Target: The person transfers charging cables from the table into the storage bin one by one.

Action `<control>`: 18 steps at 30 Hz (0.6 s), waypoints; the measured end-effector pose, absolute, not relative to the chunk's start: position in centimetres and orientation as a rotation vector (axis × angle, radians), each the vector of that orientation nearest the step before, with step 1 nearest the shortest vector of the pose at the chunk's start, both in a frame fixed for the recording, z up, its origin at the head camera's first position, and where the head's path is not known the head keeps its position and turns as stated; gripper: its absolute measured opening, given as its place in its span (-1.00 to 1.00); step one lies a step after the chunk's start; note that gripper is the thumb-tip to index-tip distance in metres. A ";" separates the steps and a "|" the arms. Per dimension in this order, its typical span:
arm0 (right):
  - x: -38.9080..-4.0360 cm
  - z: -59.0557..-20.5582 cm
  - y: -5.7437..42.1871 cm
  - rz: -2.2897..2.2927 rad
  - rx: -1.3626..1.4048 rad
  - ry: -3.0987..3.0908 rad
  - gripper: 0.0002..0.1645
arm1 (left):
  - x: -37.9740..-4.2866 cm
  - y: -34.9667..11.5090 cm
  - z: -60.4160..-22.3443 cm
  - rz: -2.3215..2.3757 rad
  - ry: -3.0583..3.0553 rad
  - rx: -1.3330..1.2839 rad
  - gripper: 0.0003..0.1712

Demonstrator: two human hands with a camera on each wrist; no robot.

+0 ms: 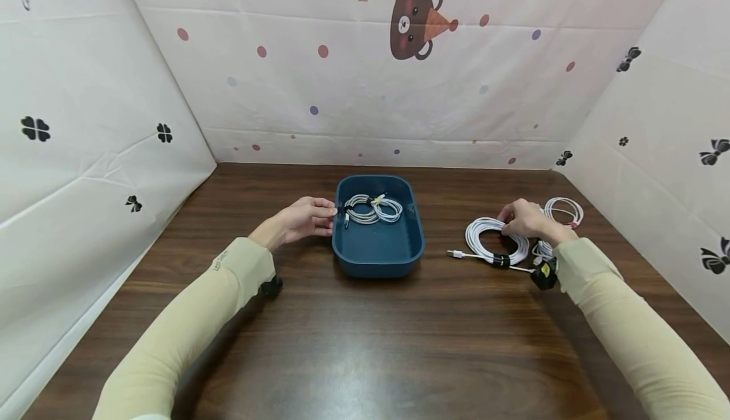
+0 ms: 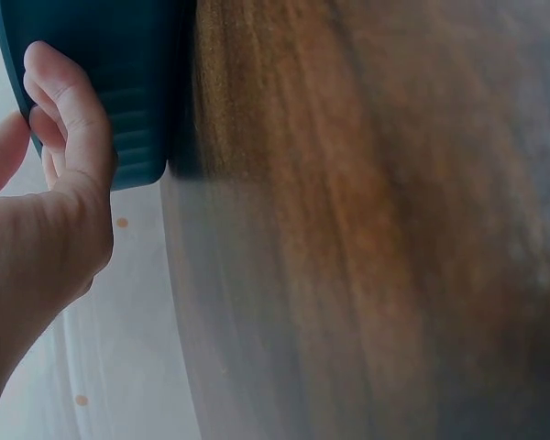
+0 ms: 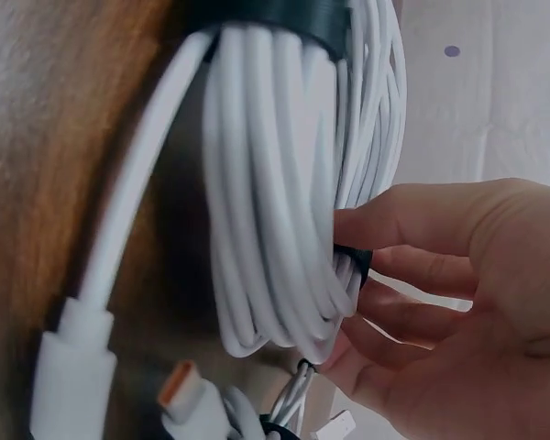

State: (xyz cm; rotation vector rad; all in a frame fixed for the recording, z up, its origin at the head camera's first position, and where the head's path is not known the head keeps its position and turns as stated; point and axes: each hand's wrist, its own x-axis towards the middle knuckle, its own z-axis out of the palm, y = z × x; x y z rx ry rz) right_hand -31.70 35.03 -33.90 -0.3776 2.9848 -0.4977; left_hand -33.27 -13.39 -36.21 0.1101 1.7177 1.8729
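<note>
Fingers of my left hand [image 1: 308, 218] lie along the outer left wall of a dark blue plastic bin [image 1: 376, 269], with the thumb close to its rim. Inside the bin lie coiled whitish cables [image 1: 365, 218]. To the right, my right hand [image 1: 525, 218] pinches the far side of a thick coil of white USB cable [image 1: 478, 236]. Its thumb presses the strands in the right wrist view, the other fingers being partly hidden behind. A black strap [image 3: 275, 20] bundles this coil, and one connector [image 1: 456, 254] sticks out leftward on the table.
Another white cable coil [image 1: 575, 208] lies beyond my right wrist, with more white cable [image 1: 542, 249] beneath it. In the right wrist view, a connector with an orange tip [image 3: 197, 403] shows below the coil. Patterned white sheets [image 1: 353, 109] wall the brown wooden table [image 1: 353, 331].
</note>
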 end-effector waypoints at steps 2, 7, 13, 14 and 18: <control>-31.7 -33.6 35.1 -0.521 -0.365 2.970 -0.74 | -33.3 -13.4 -36.2 1.873 1.717 0.109 -0.60; -31.6 -33.2 35.5 -0.605 -0.386 2.895 -0.73 | -33.3 -13.4 -36.3 1.871 1.717 0.116 -0.55; -31.6 -32.9 35.9 -0.733 -0.342 2.765 -0.67 | -33.4 -13.4 -36.3 1.869 1.724 0.120 -0.58; -31.6 -32.8 36.0 -0.746 -0.338 2.748 -0.66 | -33.4 -13.4 -36.3 1.869 1.726 0.117 -0.58; -31.7 -32.7 36.4 -0.792 -0.320 2.685 -0.62 | -33.4 -13.4 -36.3 1.872 1.727 0.109 -0.58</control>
